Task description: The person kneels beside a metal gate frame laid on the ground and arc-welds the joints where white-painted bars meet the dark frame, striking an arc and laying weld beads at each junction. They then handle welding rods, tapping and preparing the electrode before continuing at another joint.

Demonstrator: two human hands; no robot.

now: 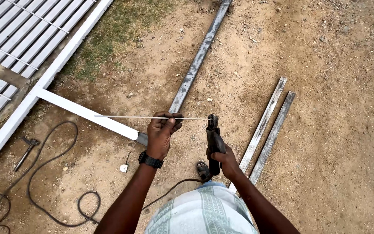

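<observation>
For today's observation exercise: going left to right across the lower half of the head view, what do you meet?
Hammer → black cable → left hand pinching the welding rod → right hand gripping the black electrode holder → two flat metal bars.

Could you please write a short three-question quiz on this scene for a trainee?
1. True or false: the left hand pinches a thin welding rod.
2. What does the right hand grip? A) black electrode holder B) hammer C) cable
3. How many loose metal bars lie side by side right of the person?

Key: 1 true; 2 A; 3 two.
</observation>
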